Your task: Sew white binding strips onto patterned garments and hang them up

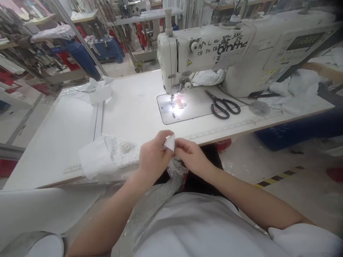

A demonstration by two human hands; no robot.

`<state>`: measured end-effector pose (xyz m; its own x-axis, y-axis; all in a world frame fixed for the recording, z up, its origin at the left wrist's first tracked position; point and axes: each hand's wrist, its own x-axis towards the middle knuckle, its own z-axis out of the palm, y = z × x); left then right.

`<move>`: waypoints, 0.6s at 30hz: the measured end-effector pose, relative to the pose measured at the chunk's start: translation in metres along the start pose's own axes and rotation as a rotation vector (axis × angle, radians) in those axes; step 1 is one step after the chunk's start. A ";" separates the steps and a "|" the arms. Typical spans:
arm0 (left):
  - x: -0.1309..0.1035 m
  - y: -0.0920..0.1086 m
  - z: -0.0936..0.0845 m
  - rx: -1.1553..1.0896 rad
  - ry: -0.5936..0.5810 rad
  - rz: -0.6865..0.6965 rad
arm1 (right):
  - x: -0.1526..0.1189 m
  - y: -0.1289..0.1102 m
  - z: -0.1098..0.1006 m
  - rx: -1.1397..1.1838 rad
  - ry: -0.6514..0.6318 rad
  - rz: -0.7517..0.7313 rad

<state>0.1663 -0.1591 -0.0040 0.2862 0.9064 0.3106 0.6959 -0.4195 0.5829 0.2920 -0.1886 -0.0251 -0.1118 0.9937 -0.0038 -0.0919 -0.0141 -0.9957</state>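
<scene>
As I look down through the head camera, I have both hands close together at the near edge of the white table (pixel 128 103), in front of the wearer's body. With the left hand (pixel 152 157) I pinch a small white cloth (pixel 170 143) between thumb and curled fingers; its pale corner stands up out of the grip. My right hand (pixel 194 157) sits just beside it, fingers bent and tips drawn in toward the cloth's right side, but I cannot tell whether they grip it or merely touch it. Below the hands I see some lacy, light fabric (pixel 177 167) hanging near the lap, partly hidden, and I cannot tell whether it joins the cloth.

To the left of the left hand, a patterned white piece (pixel 118 151) lies on the table near the front edge, with a small label (pixel 127 146) on it. Beyond the hands stands the sewing machine (pixel 198 53), its lamp lighting the metal needle plate (pixel 166 116). Black-handled scissors (pixel 226 107) lie right of that plate, blades pointing away from me, and a printed ruler strip (pixel 214 131) runs along the table's front edge.
</scene>
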 end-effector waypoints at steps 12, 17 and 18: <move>-0.008 -0.016 -0.003 -0.887 -0.434 -0.471 | 0.007 0.012 0.000 -0.124 0.165 -0.145; -0.034 -0.030 -0.018 -1.269 -0.812 -0.545 | -0.015 0.043 -0.014 -0.388 0.073 -0.304; -0.036 -0.034 -0.025 -1.227 -0.755 -0.565 | -0.023 0.054 -0.016 -0.454 0.093 -0.307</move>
<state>0.1159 -0.1784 -0.0165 0.6986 0.6104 -0.3733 -0.0166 0.5354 0.8444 0.3056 -0.2102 -0.0806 -0.0579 0.9504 0.3056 0.3317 0.3070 -0.8920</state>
